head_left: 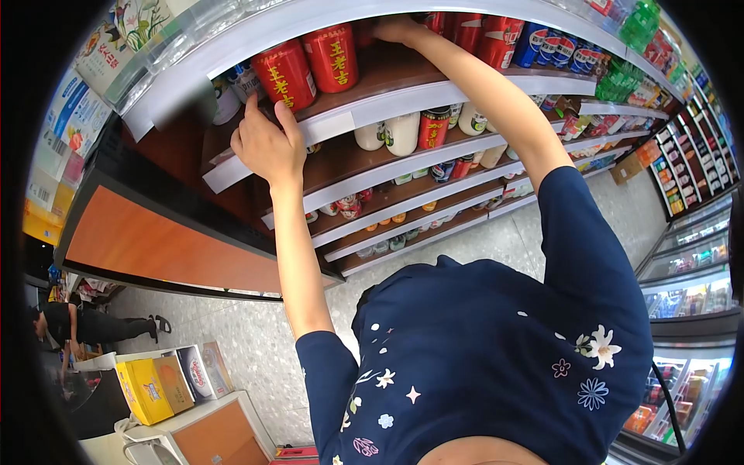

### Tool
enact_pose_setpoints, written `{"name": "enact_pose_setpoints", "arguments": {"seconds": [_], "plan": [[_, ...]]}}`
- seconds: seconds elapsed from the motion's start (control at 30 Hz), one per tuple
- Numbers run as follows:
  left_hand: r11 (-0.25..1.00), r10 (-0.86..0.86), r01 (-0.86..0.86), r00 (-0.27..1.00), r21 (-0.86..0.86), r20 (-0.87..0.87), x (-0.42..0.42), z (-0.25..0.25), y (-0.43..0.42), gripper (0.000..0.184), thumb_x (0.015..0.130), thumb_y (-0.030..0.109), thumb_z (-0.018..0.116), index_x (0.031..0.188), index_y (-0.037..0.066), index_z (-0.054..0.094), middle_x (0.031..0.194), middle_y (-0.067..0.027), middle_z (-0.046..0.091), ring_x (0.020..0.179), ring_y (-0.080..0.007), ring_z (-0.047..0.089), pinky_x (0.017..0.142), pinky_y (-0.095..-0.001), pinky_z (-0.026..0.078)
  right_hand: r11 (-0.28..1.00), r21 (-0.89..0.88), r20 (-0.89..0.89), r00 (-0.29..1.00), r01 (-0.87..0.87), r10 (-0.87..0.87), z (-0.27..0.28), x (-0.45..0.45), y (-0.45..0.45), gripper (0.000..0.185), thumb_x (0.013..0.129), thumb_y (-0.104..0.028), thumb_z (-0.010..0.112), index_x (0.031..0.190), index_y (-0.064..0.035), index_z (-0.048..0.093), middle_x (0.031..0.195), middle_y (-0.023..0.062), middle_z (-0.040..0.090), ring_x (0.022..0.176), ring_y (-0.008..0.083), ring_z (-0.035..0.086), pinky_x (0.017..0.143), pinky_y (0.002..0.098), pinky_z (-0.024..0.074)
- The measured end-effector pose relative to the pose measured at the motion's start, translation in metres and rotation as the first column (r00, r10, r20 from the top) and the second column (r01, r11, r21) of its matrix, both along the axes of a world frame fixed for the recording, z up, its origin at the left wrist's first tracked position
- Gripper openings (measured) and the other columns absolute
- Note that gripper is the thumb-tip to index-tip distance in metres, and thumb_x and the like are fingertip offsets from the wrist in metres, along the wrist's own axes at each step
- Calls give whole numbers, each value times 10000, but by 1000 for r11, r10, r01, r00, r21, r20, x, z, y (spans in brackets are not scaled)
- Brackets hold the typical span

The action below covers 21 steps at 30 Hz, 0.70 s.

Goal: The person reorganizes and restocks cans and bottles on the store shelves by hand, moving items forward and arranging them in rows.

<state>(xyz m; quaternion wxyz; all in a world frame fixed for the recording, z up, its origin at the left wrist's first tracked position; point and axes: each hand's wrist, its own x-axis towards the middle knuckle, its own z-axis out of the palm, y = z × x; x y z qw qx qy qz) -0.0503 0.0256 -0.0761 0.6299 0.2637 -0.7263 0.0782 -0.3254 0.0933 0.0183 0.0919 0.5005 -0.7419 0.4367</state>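
My left hand [270,146] is at the front edge of the upper shelf [341,118], its thumb and fingers apart. Its fingertips are close to a red can [284,75] with yellow Chinese characters; whether they touch it I cannot tell. A second red can [331,59] of the same kind stands upright to the right of the first. My right hand [397,31] reaches deep into that shelf, past the second can. Its fingers are in shadow and mostly hidden, near a dim red shape. Pale cans [225,105] stand left of the red ones.
Further right on the shelf are red cans [500,43] and blue Pepsi cans [531,44]. Lower shelves hold white bottles [402,134] and a red can [433,128]. A wooden panel [167,244] closes the shelf's left end. A person [74,322] is at lower left, beyond a yellow box [143,390].
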Motion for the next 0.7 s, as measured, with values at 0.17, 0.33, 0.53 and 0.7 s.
{"name": "enact_pose_setpoints", "arguments": {"seconds": [0.17,0.33,0.53,0.7], "plan": [[1000,-7,7,1000,-4,-11,-2,-1,0,392,929,347,530,1171,47,598,931,-88,688,839,-267,638,859,-404,414,999,29,-88,996,17,-14,-4,-12,-14,589,745,-423,779,1164,-40,622,1109,177,660,1039,323,629,885,411,497],[1000,-5,5,1000,8,-10,-3,1,2,402,933,366,527,1161,43,597,972,-98,693,867,-271,646,857,-402,415,998,55,-184,982,43,-33,-8,-18,-37,586,753,-423,770,1167,-37,618,1085,175,668,1015,326,639,872,411,504],[999,35,-35,999,-9,-6,-4,0,1,419,936,393,518,1153,45,600,988,-109,692,886,-280,649,857,-406,415,995,79,-261,965,59,-36,-11,-24,-53,583,763,-423,759,1171,-33,614,1058,171,678,987,330,650,857,410,514],[996,72,-71,997,-52,21,-4,-1,-5,409,897,378,549,1128,45,606,936,-80,680,831,-275,622,822,-393,414,991,116,-321,947,73,-32,-13,-30,-52,581,771,-424,750,1175,-30,611,1035,169,686,964,333,660,844,409,521]]}}
